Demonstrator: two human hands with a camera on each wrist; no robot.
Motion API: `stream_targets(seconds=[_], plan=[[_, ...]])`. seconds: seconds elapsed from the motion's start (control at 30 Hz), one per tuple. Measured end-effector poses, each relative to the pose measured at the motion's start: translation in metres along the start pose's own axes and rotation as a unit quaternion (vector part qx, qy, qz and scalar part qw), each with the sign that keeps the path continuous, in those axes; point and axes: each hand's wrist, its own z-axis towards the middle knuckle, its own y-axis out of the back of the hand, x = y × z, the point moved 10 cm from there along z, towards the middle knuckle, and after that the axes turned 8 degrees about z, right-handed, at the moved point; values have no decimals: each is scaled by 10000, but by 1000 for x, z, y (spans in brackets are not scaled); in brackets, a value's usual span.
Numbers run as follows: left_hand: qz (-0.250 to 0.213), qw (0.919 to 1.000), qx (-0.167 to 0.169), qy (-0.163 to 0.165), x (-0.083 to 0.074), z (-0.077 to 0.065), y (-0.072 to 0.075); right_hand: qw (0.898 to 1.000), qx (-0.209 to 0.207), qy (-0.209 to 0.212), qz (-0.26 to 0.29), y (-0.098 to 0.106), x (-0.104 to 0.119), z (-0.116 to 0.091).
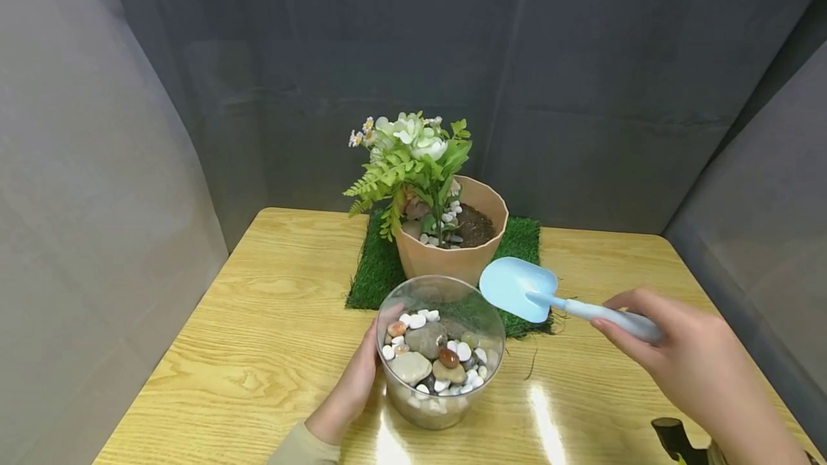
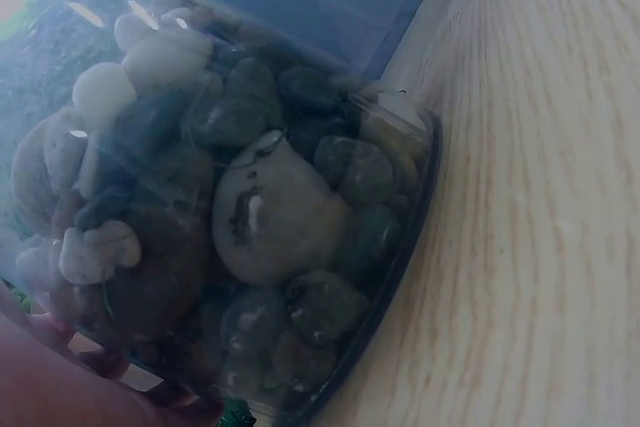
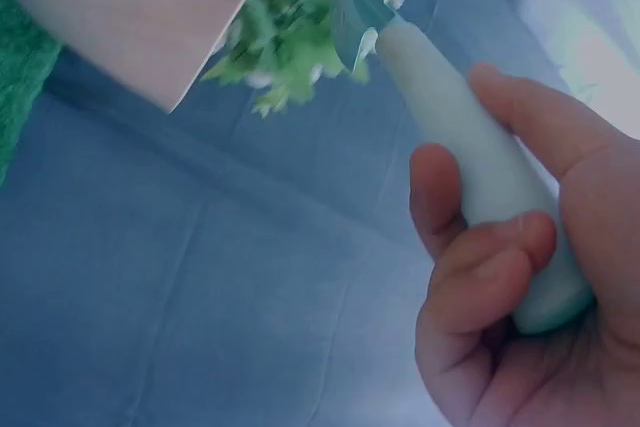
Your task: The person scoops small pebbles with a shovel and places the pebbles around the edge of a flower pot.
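Observation:
My right hand point(image 1: 678, 350) grips the pale handle of a light blue hand trowel point(image 1: 519, 288). The trowel's blade is above the table, just right of the clear bowl's rim. In the right wrist view, fingers and thumb wrap the handle point(image 3: 470, 137). My left hand point(image 1: 352, 386) holds the left side of the clear bowl point(image 1: 434, 413), its fingers curved along the wall and partly hidden behind it. White pebbles, brown stones and larger grey stones point(image 1: 426, 340) lie in the bowl. Through its wall, the left wrist view shows dark stones and a big pale stone point(image 2: 270, 212).
Behind the bowl, a peach flowerpot point(image 1: 446, 262) with soil, stones, white flowers and green leaves point(image 1: 413, 156) stands on a green turf mat point(image 1: 381, 271). A dark brown branch-like object point(image 1: 672, 436) is at the lower right. Grey cloth point(image 1: 581, 92) encloses the wooden table point(image 1: 258, 321).

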Motion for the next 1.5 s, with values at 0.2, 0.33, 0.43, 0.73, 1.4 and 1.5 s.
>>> stream_targets(seconds=[0.2, 0.33, 0.43, 0.73, 1.4, 1.5], plan=[[17, 10000, 3, -53, -1, 0, 1, 9952, 236, 932, 187, -12, 34, 11], [26, 10000, 6, -86, -1, 1, 1, 9894, 363, 1408, 62, -23, 51, 18], [13, 10000, 5, -76, -1, 1, 1, 9848, 567, 1638, -131, -32, 61, 23], [4, 10000, 26, -80, -2, 1, 0, 9771, 1203, 1650, -601, -59, 70, 34], [48, 9999, -11, -148, -2, 1, 1, 9624, 2274, 1483, -86, -95, 50, 54], [67, 9999, -13, -147, -2, 0, 1, 9607, 2271, 1595, 3, -99, 49, 55]])
